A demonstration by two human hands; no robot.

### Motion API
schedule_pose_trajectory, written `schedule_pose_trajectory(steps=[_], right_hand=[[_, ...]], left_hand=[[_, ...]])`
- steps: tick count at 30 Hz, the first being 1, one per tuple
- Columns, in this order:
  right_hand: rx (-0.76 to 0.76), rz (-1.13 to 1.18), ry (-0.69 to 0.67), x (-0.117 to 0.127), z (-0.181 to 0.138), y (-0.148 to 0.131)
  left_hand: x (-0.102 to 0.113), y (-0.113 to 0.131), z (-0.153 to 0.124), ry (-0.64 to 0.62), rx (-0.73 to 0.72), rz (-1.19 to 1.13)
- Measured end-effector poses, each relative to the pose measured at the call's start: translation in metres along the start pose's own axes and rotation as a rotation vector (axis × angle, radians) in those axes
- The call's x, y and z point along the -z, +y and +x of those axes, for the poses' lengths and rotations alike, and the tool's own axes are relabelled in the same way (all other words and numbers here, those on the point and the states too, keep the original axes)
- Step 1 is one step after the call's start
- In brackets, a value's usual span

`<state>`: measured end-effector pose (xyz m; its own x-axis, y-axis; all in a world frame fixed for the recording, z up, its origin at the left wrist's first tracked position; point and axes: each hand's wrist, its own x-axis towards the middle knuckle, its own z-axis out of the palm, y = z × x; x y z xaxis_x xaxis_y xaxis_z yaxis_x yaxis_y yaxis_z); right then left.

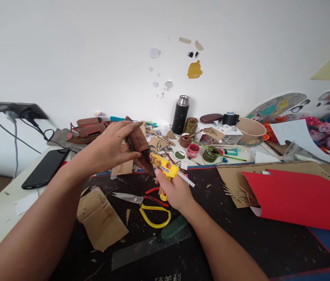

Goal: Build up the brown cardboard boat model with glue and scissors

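Note:
My left hand [114, 146] grips a small brown-painted cardboard model [138, 140], tilted, with a pointed end hanging down. My right hand [176, 191] is wrapped around the handle of a yellow glue gun [165, 166]. A white glue stick [186, 178] pokes out of its back end. The gun's nozzle points at the brown model; whether they touch is hidden. Below the hands, scissors [153, 208] with yellow and red handles lie on the black mat [212, 234]. Left of them rests a torn piece of cardboard [102, 218].
Paint jars [193, 150], a black thermos [180, 115] and cardboard scraps crowd the back by the wall. Red paper [299, 199] lies at right over cardboard. A phone [45, 168] is at left. Near the front are a green-handled tool [173, 228] and a clear ruler-like strip [141, 251].

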<state>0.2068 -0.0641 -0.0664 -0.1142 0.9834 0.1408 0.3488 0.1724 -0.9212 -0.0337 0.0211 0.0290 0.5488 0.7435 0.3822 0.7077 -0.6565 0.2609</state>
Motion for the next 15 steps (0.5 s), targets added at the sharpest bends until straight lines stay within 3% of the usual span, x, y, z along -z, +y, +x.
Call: schedule_pose_trajectory(steps=[15], right_hand=[[0.014,0.020,0.012,0.0012,-0.0017,-0.0066]], left_hand=[[0.0031,0.0037,0.0002,-0.033,0.022,0.010]])
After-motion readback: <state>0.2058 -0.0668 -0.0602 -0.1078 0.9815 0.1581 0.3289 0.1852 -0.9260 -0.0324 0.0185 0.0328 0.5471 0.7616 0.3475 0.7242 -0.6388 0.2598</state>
